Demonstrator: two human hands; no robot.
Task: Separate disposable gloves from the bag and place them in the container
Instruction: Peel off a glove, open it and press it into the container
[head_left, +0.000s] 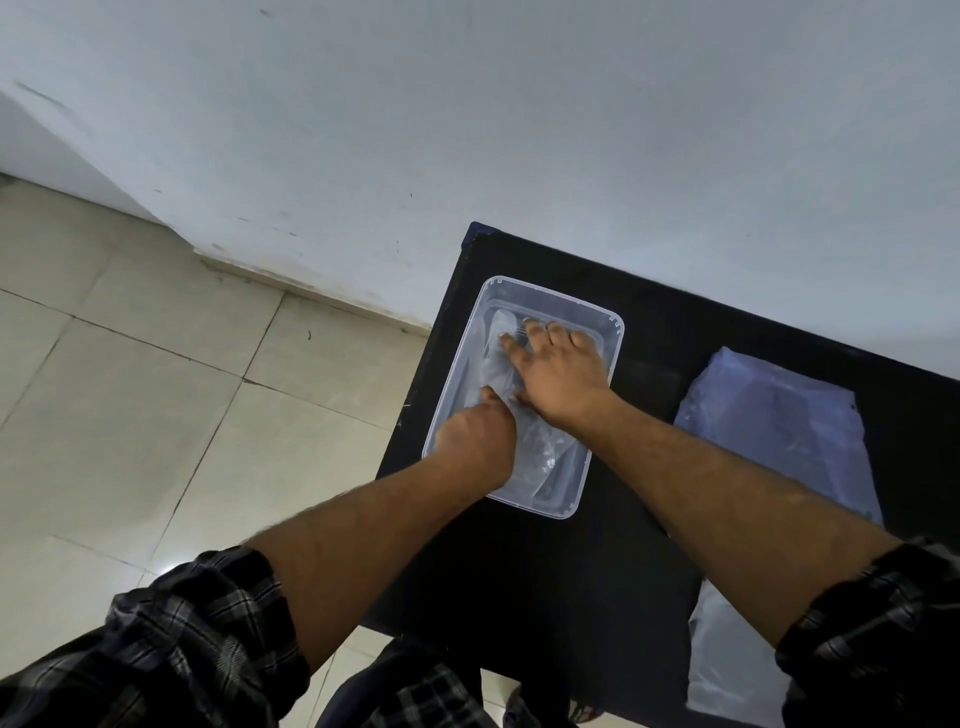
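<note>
A clear plastic container (602, 317) stands on the left part of a black table (649, 545). Thin see-through disposable gloves (540, 441) lie inside it. My right hand (558, 376) rests flat on the gloves with fingers spread. At the container's left side my left hand (475, 434) has its fingers curled down onto the gloves; whether it pinches them I cannot tell. The bluish plastic bag (774, 415) lies flat on the table to the right, partly hidden under my right forearm.
A pale wall runs right behind the table. The table's left edge drops to a beige tiled floor (156, 389). My checked sleeves fill the bottom of the view.
</note>
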